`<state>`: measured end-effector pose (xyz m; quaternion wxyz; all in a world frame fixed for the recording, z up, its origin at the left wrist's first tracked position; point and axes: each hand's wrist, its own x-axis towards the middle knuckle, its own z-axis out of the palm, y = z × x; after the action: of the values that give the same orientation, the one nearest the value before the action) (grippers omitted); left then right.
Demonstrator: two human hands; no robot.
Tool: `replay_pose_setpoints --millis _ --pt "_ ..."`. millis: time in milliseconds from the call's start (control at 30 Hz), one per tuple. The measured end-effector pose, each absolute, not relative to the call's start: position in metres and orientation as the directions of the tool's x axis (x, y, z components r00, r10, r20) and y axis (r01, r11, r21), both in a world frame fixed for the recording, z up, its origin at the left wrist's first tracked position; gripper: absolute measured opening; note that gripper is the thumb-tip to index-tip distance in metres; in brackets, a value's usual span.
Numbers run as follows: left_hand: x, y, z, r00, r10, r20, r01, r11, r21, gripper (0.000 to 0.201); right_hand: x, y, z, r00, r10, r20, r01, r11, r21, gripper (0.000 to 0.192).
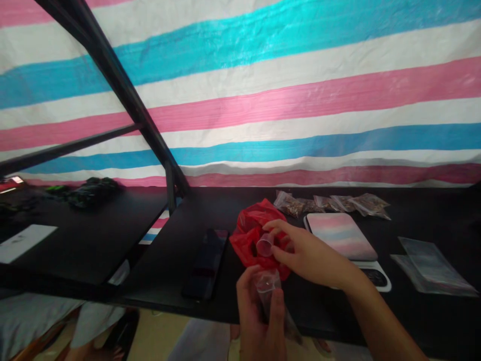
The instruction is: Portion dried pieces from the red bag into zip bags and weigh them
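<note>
No text, label, brand or number could be read anywhere, not even on the white sheet [26, 241] left of the black table [188, 220].

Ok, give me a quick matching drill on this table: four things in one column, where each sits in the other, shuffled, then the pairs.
Things:
1. small clear cup
2. clear plastic bag
3. phone
4. filled packets

Places:
A. lying flat, left of the red bag
B. in the right hand, at the red bag
C. along the table's far edge
D. in the left hand

Pairs: 1-B, 2-D, 3-A, 4-C
</note>
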<state>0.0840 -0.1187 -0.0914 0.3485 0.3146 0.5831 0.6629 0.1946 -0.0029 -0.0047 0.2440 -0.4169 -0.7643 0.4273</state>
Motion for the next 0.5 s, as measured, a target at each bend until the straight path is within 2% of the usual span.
replay_pose_setpoints --millis 133,267,367,500 --pt "0.066 -0.097 -0.084 -0.549 0.834 -0.048 -0.23 -0.095 0.969 0.057 0.197 -0.003 -0.008 -0.625 0.775 -0.093 0.315 0.142 -0.938 0.042" --pt "0.044 -0.083 -0.07 -0.567 0.824 -0.013 -0.238 -0.148 0.96 0.06 0.194 -0.005 -0.002 -0.605 0.79 -0.1 0.22 0.045 -0.975 0.047" --pt "0.031 -0.077 -0.065 -0.603 0.797 0.04 -0.183 -0.187 0.965 0.061 0.195 -0.008 0.005 -0.607 0.784 -0.131 0.248 0.031 -0.968 0.053" --pt "0.015 -0.067 -0.063 -0.655 0.755 0.027 -0.149 -0.165 0.975 0.062 0.198 -0.009 0.001 -0.589 0.793 -0.157 0.401 0.118 -0.908 0.045"
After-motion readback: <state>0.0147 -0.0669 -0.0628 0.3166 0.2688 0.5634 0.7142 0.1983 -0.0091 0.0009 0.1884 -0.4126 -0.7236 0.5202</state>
